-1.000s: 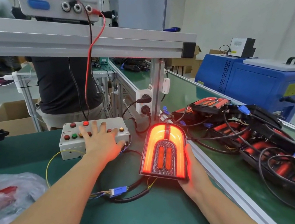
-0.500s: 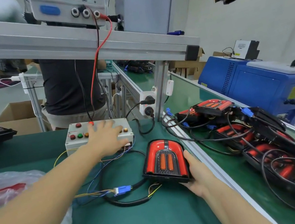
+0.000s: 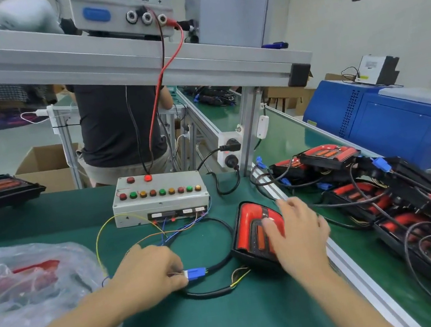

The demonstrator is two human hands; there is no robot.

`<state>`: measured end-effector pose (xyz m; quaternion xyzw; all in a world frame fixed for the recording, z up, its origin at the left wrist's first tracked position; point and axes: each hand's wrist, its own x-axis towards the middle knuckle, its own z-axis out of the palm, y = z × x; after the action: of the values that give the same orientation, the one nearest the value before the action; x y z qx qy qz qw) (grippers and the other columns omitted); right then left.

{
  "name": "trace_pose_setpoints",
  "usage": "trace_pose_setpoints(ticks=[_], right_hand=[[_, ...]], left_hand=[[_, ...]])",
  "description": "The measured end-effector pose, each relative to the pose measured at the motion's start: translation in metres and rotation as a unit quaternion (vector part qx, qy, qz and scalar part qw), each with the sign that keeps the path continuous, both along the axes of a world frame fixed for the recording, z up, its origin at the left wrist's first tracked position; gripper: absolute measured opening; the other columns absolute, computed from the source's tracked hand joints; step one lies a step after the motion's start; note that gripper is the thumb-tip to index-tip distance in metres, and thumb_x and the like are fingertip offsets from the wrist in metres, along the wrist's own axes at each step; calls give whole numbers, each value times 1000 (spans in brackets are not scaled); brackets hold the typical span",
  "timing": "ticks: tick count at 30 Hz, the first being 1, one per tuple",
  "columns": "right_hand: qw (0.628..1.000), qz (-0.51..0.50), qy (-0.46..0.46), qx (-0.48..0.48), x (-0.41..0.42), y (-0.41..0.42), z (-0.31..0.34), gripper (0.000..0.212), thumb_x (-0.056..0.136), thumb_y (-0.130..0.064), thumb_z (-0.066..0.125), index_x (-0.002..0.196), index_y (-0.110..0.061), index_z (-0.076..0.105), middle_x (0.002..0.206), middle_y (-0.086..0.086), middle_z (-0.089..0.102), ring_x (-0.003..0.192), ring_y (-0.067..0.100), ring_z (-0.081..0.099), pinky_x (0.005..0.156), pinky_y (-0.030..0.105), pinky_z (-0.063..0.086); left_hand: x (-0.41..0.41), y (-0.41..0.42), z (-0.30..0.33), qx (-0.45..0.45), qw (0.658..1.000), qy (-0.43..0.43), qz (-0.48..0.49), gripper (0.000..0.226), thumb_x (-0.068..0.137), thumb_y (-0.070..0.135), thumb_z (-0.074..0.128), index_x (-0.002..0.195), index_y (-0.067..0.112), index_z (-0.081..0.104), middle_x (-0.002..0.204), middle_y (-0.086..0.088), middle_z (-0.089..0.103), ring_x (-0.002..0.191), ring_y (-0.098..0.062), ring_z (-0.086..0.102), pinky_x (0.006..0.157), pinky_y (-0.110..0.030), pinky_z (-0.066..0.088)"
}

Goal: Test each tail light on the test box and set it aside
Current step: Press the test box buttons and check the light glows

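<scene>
Tail light (image 3: 251,229) lies unlit, lens up, on the green worktop (image 3: 208,323) in front and to the right of the test box (image 3: 160,199); right hand (image 3: 296,231) rests flat on it, fingers straight. Left hand (image 3: 148,273) pinches the wires at the blue connector (image 3: 196,274), which joins to the black cable looping round to the light. Pile of more tail lights (image 3: 388,204) lies to the right past the aluminium rail; one red lamp glows on the box.
</scene>
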<state>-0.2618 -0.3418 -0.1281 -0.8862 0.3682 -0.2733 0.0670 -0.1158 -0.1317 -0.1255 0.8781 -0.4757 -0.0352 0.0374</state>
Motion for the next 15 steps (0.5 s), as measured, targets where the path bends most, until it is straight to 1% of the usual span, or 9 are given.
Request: trace_pose_setpoints(ticks=[1, 2, 3, 4, 6, 7, 9, 12, 15], right_hand=[[997, 70, -13, -32, 3, 10, 5, 34, 95, -45, 47, 124, -28, 55, 133, -9, 49, 128, 15, 40, 113, 43, 4], [987, 152, 2, -47, 7, 20, 8, 33, 94, -46, 48, 122, -30, 57, 130, -13, 51, 128, 12, 39, 113, 43, -7], [971, 227, 40, -57, 12, 31, 9, 36, 93, -48, 48, 122, -31, 58, 128, -14, 53, 129, 11, 38, 112, 43, -17], [952, 286, 87, -67, 17, 41, 9, 41, 91, -51, 50, 125, -29, 59, 129, -13, 54, 130, 11, 37, 108, 44, -26], [918, 349, 164, -92, 26, 57, 7, 47, 90, -50, 54, 130, -25, 57, 130, -8, 57, 131, 15, 36, 98, 44, -38], [910, 360, 182, -97, 30, 62, 5, 45, 91, -48, 54, 129, -24, 57, 129, -6, 58, 130, 17, 37, 95, 43, -40], [909, 365, 184, -88, 36, 68, 4, 37, 95, -42, 52, 125, -23, 59, 118, -3, 64, 124, 18, 41, 98, 42, -38], [915, 353, 172, -97, 39, 69, 5, 30, 98, -38, 49, 119, -22, 61, 106, -1, 66, 115, 19, 47, 109, 45, -26], [920, 344, 148, -112, 39, 72, 7, 29, 98, -37, 48, 116, -20, 63, 102, 1, 68, 110, 20, 51, 113, 49, -20]], left_hand=[[1, 0, 0, -16, 1000, 6, 4, 28, 88, 46, 52, 64, 33, 51, 60, 11, 50, 57, -2, 42, 75, -27, 28], [3, 0, -2, -34, 999, 15, 9, 20, 88, 46, 53, 72, 36, 58, 63, 14, 52, 59, 2, 43, 78, -26, 28], [4, -1, -2, -54, 998, 29, 11, 15, 88, 46, 54, 82, 37, 64, 67, 17, 54, 62, 4, 44, 79, -25, 28], [4, -1, -1, -69, 997, 37, 11, 17, 87, 47, 56, 89, 35, 67, 69, 18, 56, 65, 4, 46, 77, -23, 29], [6, -2, -2, -98, 994, 57, 0, 18, 86, 46, 58, 91, 32, 68, 66, 17, 56, 65, 5, 47, 69, -16, 30], [5, -1, 0, -110, 992, 68, -8, 16, 86, 45, 59, 88, 33, 68, 63, 16, 55, 63, 5, 47, 66, -12, 29], [5, 0, 4, -134, 987, 93, -7, 12, 84, 44, 62, 80, 33, 67, 58, 13, 56, 58, 5, 49, 60, -12, 30], [8, 2, 6, -179, 969, 170, 15, 19, 81, 46, 67, 74, 29, 69, 61, 11, 61, 59, -1, 50, 59, -14, 34], [7, -1, 9, -191, 968, 163, 20, 21, 83, 45, 65, 75, 25, 68, 63, 9, 62, 61, -4, 50, 64, -19, 35]])
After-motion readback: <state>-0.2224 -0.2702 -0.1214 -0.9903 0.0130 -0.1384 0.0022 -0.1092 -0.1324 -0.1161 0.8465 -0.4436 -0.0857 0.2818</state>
